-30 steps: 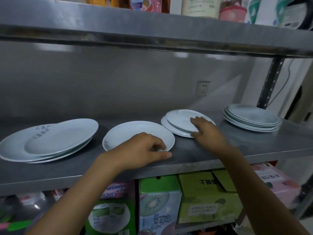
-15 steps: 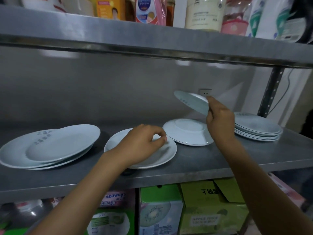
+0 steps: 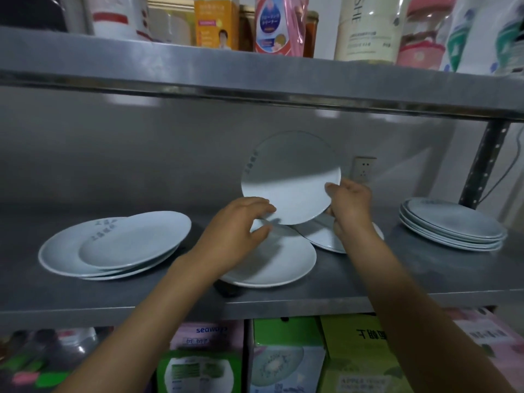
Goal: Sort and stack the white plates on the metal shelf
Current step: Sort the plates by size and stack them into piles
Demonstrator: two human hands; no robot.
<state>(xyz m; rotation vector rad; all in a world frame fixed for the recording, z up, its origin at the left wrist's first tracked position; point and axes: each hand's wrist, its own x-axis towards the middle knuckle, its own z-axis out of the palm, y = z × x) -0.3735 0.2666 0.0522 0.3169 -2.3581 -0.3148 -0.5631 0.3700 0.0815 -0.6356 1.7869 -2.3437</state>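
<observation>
Head view: my right hand (image 3: 350,205) pinches a small plate (image 3: 290,180) by its rim, tilted up above the shelf (image 3: 411,270). My left hand (image 3: 235,236) is open, fingertips at that plate's lower edge, over a large plate (image 3: 283,265). Stacks sit left (image 3: 113,245) and right (image 3: 453,225).

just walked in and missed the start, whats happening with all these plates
A person is sorting white plates on a metal shelf. The right hand holds a small plate tilted up in the air, while the left hand reaches toward its lower edge above a large plate. A loose stack sits to the left, a neat stack to the right.
</observation>
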